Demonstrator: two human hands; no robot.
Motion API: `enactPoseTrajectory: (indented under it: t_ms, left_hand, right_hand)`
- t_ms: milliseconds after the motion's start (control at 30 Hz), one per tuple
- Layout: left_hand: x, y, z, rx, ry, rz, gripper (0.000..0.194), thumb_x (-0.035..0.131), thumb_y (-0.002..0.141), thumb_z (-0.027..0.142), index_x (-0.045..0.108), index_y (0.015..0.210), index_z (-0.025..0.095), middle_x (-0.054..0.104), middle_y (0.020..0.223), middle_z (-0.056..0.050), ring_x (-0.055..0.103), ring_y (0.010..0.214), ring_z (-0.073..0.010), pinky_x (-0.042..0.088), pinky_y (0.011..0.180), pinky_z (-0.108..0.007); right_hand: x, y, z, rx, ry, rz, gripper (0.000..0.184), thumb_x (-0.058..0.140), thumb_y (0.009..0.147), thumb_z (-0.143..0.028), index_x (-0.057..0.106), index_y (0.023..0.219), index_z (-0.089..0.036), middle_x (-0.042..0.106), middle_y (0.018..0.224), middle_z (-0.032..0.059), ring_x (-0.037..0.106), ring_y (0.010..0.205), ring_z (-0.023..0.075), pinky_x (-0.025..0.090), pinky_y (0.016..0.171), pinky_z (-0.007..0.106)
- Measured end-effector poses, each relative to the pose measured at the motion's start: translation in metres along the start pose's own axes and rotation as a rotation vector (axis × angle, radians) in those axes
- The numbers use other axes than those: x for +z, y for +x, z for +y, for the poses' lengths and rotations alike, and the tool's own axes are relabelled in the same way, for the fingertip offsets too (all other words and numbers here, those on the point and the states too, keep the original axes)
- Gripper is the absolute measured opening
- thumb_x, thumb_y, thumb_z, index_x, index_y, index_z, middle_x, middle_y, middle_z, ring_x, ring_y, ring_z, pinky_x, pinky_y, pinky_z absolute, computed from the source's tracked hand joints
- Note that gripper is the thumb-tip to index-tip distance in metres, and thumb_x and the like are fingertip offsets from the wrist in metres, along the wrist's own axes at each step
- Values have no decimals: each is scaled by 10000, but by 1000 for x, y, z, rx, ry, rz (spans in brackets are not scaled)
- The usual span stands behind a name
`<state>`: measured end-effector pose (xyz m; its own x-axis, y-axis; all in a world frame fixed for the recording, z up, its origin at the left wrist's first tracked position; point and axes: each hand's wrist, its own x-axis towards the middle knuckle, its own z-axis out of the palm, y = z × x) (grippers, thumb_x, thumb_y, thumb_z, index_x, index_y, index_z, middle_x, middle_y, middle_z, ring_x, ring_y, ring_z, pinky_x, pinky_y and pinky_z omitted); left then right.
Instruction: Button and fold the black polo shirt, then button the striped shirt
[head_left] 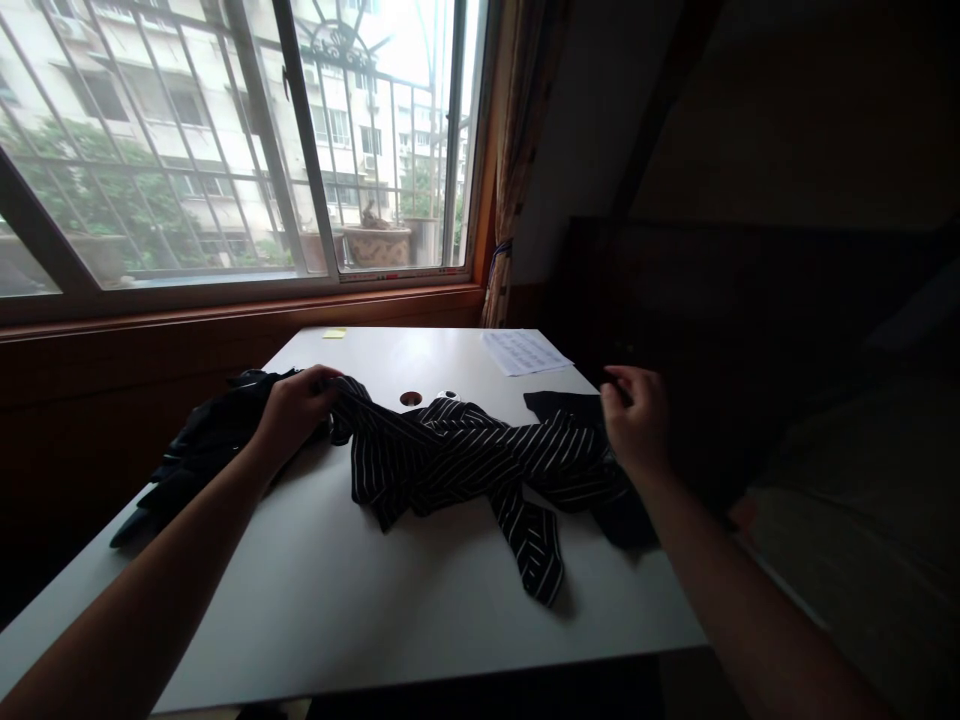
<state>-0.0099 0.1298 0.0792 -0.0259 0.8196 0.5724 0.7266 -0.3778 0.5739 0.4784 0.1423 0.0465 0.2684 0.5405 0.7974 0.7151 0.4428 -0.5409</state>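
Note:
A black garment with thin white stripes (450,455) lies crumpled across the middle of a white table (360,600). My left hand (296,405) is closed on the garment's left end, near the table's left side. My right hand (637,420) is closed on its right end, pinching dark cloth near the table's right edge. One striped strip hangs toward me from the bunched middle.
A pile of plain dark clothing (202,440) sits at the table's left edge. A printed sheet of paper (525,350) and a yellow sticky note (334,333) lie at the far side. A cable hole (410,398) is in the tabletop. A barred window (225,140) is behind.

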Motion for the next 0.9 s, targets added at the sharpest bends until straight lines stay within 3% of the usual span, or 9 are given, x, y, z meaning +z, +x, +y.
enactPoseTrajectory:
  t_ms: [67, 200, 233, 300, 400, 467, 633, 767, 900]
  left_hand:
    - [5, 3, 37, -52, -175, 5, 251, 599, 775, 287, 701, 980, 183, 716, 757, -1, 624, 535, -140, 509, 529, -244]
    - [18, -4, 109, 38, -483, -120, 234, 580, 797, 177, 704, 996, 183, 730, 801, -16, 701, 684, -184, 576, 608, -290]
    - [20, -7, 122, 102, -516, -165, 237, 583, 803, 150, 713, 998, 190, 742, 846, -21, 716, 758, -196, 591, 676, -314]
    - [25, -13, 139, 242, -578, -283, 243, 603, 828, 128, 729, 1021, 204, 752, 974, -35, 715, 920, -214, 583, 838, -356]
    - [31, -18, 136, 313, -724, -396, 292, 637, 871, 171, 699, 1151, 223, 723, 1146, -63, 677, 1073, -233, 542, 960, -379]
    - [35, -20, 116, 271, -852, -340, 333, 653, 882, 217, 658, 1215, 228, 686, 1232, -84, 650, 1133, -248, 521, 995, -395]
    - [56, -19, 38, 88, -935, -170, 318, 592, 915, 250, 604, 1231, 213, 598, 1347, -124, 615, 1185, -278, 475, 1038, -498]
    - [90, -28, -5, 30, -652, -372, 314, 582, 872, 208, 634, 1182, 193, 603, 1316, -144, 546, 1267, -291, 460, 1050, -513]
    - [124, -49, -6, 270, -386, -566, 502, 501, 833, 66, 587, 1293, 249, 515, 1415, -125, 488, 1320, -262, 441, 1081, -490]
  right_hand:
    - [28, -19, -38, -72, 154, -293, 526, 664, 815, -307, 517, 1314, -230, 553, 1260, 116, 560, 1144, 256, 464, 985, 467]
    - [80, -62, -101, -136, 276, -763, 994, 840, 643, -453, 336, 1485, -291, 520, 1400, 125, 508, 1269, 318, 445, 1033, 516]
    - [91, -71, -111, -145, 308, -811, 977, 865, 598, -457, 407, 1445, -286, 551, 1373, 117, 533, 1239, 329, 468, 1008, 510]
    - [106, -81, -122, -111, 363, -856, 658, 835, 648, -426, 609, 1246, -270, 683, 1160, 73, 626, 1089, 313, 533, 901, 465]
    - [112, -76, -120, 39, 390, -788, 161, 702, 777, -374, 718, 848, -230, 713, 751, 21, 679, 844, 268, 559, 747, 399]
    - [102, -61, -107, 173, 425, -703, 172, 645, 792, -359, 699, 739, -205, 691, 666, 12, 674, 747, 241, 553, 689, 368]
    - [48, -15, -47, 597, 675, -283, 255, 594, 757, -378, 689, 893, -184, 706, 738, 6, 679, 699, 205, 576, 667, 358]
    - [5, 1, 5, 853, 568, 6, 144, 597, 713, -330, 642, 756, -200, 624, 574, 0, 669, 649, 219, 592, 640, 376]
    - [-20, -5, 40, 883, 458, 110, 31, 585, 669, -235, 593, 639, -234, 536, 486, -11, 661, 633, 231, 596, 616, 378]
